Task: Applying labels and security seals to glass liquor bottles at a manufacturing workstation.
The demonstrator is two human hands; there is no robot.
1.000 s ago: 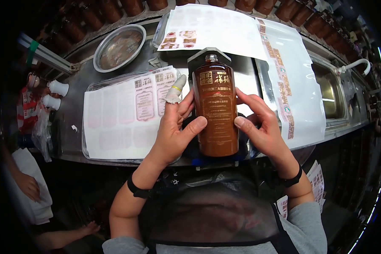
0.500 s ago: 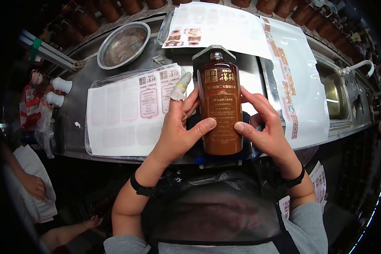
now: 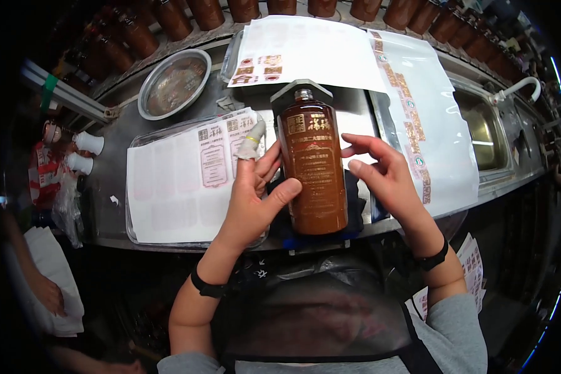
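Note:
A brown glass bottle (image 3: pixel 315 174) with gold decals on its front lies neck away from me. It rests on a dark pad, its neck by a grey angular metal holder (image 3: pixel 302 86). My left hand (image 3: pixel 246 199) grips the bottle's left side, thumb on the front face; a wrap with a yellow band covers the raised index finger. To the right of the bottle, my right hand (image 3: pixel 389 177) stays just off the glass, thumb and index finger apart, nothing in it. White decal sheets (image 3: pixel 174 187) lie left of my left hand on a tray.
More decal sheets (image 3: pixel 311 47) lie behind the bottle, and a long sheet (image 3: pixel 442 124) covers the right side. A round metal basin (image 3: pixel 176 84) stands back left, a sink (image 3: pixel 489 134) at right. Brown bottles (image 3: pixel 202 12) line the back. Another person's hand (image 3: pixel 48 296) is at lower left.
My right hand has let go of the bottle and moved off to its right, fingers parting. My left hand remains on the bottle. The whole view has shifted slightly.

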